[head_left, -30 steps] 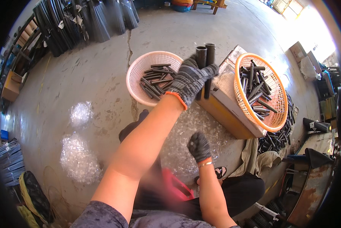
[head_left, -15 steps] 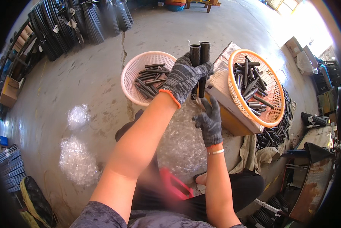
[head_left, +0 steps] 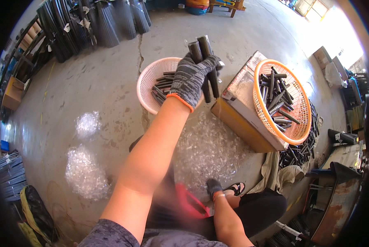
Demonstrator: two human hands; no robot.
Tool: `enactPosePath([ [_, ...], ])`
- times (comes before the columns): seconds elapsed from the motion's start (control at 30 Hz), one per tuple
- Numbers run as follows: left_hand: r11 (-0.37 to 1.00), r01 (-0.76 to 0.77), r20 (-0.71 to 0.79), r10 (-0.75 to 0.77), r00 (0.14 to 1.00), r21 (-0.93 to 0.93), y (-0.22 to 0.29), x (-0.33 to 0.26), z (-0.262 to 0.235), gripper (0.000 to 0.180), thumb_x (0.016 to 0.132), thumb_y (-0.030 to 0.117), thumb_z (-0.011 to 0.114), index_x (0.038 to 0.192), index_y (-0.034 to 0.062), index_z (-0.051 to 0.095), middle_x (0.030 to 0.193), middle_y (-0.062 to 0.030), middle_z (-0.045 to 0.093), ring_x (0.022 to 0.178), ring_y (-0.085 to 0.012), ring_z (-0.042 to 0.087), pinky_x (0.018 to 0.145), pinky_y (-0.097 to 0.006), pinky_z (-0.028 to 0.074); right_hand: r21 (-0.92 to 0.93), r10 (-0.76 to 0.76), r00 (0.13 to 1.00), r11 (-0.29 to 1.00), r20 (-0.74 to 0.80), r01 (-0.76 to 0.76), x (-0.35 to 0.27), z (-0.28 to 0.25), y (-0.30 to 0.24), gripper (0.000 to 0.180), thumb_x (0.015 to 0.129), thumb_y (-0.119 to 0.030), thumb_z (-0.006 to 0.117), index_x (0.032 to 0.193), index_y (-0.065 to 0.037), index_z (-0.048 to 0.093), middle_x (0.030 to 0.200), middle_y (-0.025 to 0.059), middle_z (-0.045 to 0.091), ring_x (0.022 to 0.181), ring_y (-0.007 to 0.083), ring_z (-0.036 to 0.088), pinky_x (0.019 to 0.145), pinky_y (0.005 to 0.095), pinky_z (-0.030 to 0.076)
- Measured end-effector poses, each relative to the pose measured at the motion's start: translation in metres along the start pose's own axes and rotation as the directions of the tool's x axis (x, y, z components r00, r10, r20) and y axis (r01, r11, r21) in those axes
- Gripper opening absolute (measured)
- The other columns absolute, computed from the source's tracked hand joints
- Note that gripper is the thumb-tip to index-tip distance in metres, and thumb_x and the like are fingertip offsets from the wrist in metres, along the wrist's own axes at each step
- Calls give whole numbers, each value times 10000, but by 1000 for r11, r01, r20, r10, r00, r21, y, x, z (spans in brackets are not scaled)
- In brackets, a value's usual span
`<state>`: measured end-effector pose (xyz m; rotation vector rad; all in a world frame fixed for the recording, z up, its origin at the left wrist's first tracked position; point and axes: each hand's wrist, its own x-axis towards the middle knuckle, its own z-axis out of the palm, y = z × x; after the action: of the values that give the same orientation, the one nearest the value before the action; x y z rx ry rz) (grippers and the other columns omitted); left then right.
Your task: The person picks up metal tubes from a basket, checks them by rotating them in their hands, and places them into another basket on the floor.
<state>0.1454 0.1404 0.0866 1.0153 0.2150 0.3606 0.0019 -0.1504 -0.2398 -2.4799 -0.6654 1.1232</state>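
My left hand [head_left: 192,75], in a grey-and-black striped knit glove with an orange cuff, is closed around two black tubes [head_left: 205,66]. They stand side by side, slightly tilted, above the pink basket's right side. Clear film shows around their upper ends. My right hand [head_left: 214,187], in a dark grey glove, is low by my right knee, at the near edge of a spread pile of clear plastic pieces [head_left: 201,144]. Its fingers are too small and bunched to read. The pink mesh basket [head_left: 142,88] behind my left hand holds several black tubes [head_left: 161,84].
An orange-rimmed basket [head_left: 304,123] of black tubes leans on a cardboard box [head_left: 244,123] at right; more tubes lie on cloth beyond. Two clear plastic heaps [head_left: 85,173] lie on the floor at left. Something red [head_left: 190,201] sits between my legs. Bundled black rods [head_left: 61,31] stand far left.
My right hand has dropped from just below the tubes to the near edge of the plastic pile. My left hand, still gripping both tubes, has shifted slightly left and up, tilting them.
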Motion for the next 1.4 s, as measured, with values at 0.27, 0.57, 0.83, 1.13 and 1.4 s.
enactPosePath([
  [0.27,948,21,142,-69,987,316,-10,0,6,199,808,152,684,951,29,619,816,-55,661,706,-134,617,643,-262,497,828,317,805,445,-501,340,8,-102,-60,706,796,-130,689,1370,-74,282,1270,144,453,686,168,600,471,263,455],
  [0.57,972,59,135,-92,987,228,-16,-4,16,214,806,147,690,979,43,618,844,-48,661,760,-141,619,679,-268,497,966,-576,780,-75,-243,245,-3,-194,-162,223,897,-356,546,916,-135,519,809,-6,518,572,130,445,518,260,401],
  [0.83,946,100,26,-114,993,308,-12,1,9,216,829,167,667,1000,43,619,901,-46,666,840,-140,614,745,-257,472,-240,-257,942,949,-218,203,11,47,82,228,825,-239,564,989,-81,569,1020,132,611,837,303,614,732,428,493],
  [1.13,944,55,161,-113,981,324,-28,-3,17,192,844,157,650,996,44,616,885,-40,663,810,-135,614,719,-254,476,861,226,860,356,-458,364,8,-121,-52,704,806,-120,681,1371,-109,261,1252,127,463,705,200,624,471,271,455],
  [1.4,986,150,177,-160,971,70,-27,-8,26,213,830,118,659,1009,20,597,907,-88,660,862,-177,627,753,-280,501,875,-378,790,-186,-483,447,4,-205,-161,291,827,-229,667,1019,-54,534,746,50,543,591,141,514,503,258,414],
])
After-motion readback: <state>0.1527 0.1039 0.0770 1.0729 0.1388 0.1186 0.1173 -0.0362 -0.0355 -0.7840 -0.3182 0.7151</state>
